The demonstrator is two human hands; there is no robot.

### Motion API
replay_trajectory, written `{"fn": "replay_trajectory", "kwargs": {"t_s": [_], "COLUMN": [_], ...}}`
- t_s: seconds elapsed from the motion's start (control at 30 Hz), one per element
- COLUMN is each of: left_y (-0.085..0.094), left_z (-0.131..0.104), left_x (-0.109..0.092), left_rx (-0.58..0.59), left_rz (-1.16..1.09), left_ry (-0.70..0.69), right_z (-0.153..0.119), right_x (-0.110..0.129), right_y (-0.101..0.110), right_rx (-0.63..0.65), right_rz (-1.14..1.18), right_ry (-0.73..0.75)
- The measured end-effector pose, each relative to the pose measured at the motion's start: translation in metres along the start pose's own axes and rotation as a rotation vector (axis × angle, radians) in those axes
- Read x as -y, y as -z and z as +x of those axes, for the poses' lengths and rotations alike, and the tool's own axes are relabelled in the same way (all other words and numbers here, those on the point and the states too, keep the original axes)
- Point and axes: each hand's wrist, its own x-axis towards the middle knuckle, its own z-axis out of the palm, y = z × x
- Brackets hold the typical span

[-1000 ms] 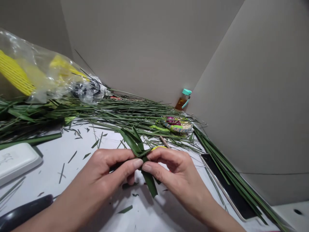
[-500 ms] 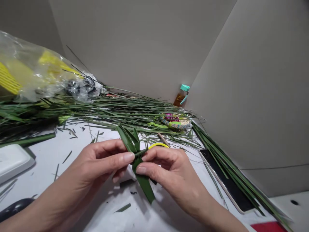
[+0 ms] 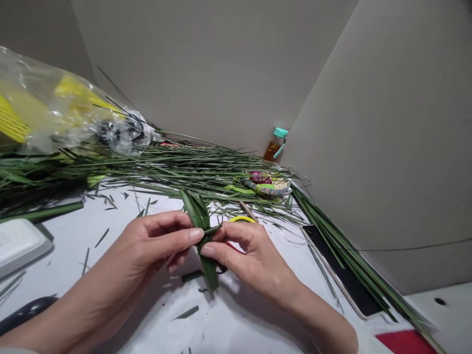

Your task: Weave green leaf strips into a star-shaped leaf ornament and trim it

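Plastic bag: we see a clear, crinkled plastic bag [image 3: 79, 110], yellow showing through, beside a heap of long, thin green leaf blades [image 3: 191, 164].
White case: a rounded white plastic case [image 3: 22, 243] rests on the white tabletop [image 3: 121, 223].
Left hand: the left hand [image 3: 164, 241] is pinched, thumb over fingers, on a folded, glossy green leaf piece [image 3: 198, 210].
Leaf piece: we find it between both hands, above the tabletop (its finer folds escape us).
Right hand: the right hand [image 3: 243, 253] is clamped on its right side, thumb against forefinger.
Bottle: beyond stands a clear bottle with a turquoise lid [image 3: 275, 146], amber inside.
Dark slab: a flat black slab with a pale edge [image 3: 342, 273] lies partly under green strips [image 3: 337, 236].
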Motion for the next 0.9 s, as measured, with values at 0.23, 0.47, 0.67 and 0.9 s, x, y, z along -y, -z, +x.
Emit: {"fn": "replay_trajectory", "kwargs": {"t_s": [0.23, 0.47, 0.67, 0.9], "left_y": [0.004, 0.005, 0.007, 0.009], "left_z": [0.001, -0.001, 0.004, 0.003], "left_x": [0.002, 0.000, 0.004, 0.004], "left_rx": [0.074, 0.247, 0.271, 0.265], "left_rz": [0.099, 0.151, 0.200, 0.230], "left_ry": [-0.113, -0.037, -0.072, -0.063], "right_z": [-0.003, -0.004, -0.003, -0.006], "right_x": [0.018, 0.025, 0.027, 0.024], "right_y": [0.006, 0.014, 0.015, 0.012], "right_rx": [-0.022, -0.073, -0.037, 0.010], "right_rz": [-0.064, 0.018, 0.041, 0.042], "right_ry": [0.004, -0.050, -0.099, -0.124]}}
